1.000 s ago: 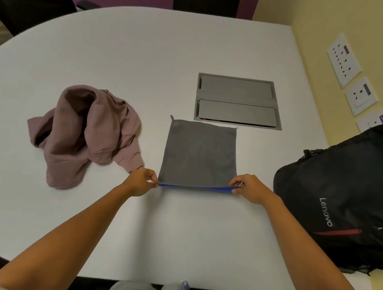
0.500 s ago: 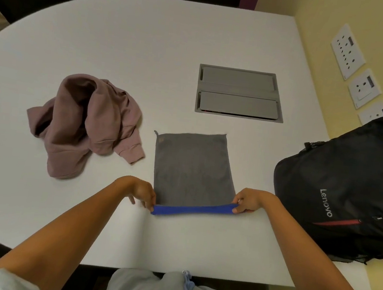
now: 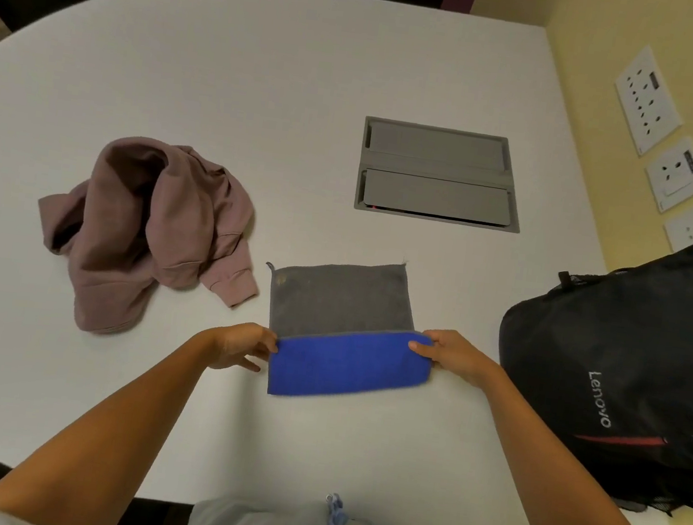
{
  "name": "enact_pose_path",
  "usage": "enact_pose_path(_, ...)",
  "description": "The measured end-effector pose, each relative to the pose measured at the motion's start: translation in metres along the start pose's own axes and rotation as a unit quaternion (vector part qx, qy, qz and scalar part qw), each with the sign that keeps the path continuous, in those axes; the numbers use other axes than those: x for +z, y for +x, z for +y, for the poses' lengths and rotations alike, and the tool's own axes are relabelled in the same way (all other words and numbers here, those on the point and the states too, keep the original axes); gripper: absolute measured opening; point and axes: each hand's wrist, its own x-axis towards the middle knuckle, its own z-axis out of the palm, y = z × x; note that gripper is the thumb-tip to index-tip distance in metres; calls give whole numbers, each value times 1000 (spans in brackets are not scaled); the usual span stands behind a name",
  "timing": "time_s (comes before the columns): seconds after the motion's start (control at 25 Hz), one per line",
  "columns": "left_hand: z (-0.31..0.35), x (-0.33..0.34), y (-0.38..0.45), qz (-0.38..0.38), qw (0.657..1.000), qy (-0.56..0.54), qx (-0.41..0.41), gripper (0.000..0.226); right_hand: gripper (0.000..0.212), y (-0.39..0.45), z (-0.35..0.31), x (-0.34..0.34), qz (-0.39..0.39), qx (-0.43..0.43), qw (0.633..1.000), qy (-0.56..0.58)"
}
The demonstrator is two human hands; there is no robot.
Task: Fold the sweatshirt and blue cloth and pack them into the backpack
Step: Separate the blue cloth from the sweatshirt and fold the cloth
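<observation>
- Fingers (image 3: 420, 347) of the right hand (image 3: 457, 356) pinch the right end of the blue cloth (image 3: 349, 365) at its folded edge; the left hand (image 3: 238, 345) pinches the left end the same way, fingers curled onto the fabric
- Blue cloth lies on the white table (image 3: 225, 95) near the front edge; its near part is turned over, blue side up, onto the grey side, which shows beyond the fold
- Sweatshirt (image 3: 148, 229), dusty pink, lies crumpled to the left, one cuff just beside the cloth's far left corner
- Backpack (image 3: 628, 371), black, rests at the table's right edge, near the right hand
- Grey cable hatch (image 3: 440, 173) sits in the tabletop beyond the cloth; wall sockets (image 3: 648, 98) on the yellow wall
</observation>
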Motion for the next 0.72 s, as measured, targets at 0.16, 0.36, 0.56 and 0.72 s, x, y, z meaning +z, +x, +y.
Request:
enact_pose_path(0.16,1,-5,12,59,987,-147,38,31,29,23,-11,9,45,-61,992,96)
enact_pose_path(0.36,13,-15,25,103,953,-278,66,21,30,60,-30,10,98,-89,985,107)
enact_pose_path(0.56,28,-31,34,115,935,-323,86,14,30,89,-50,3,101,-106,978,150)
enact_pose_path(0.72,42,-37,44,154,931,-319,87,12,31,111,-55,2,111,-97,975,168)
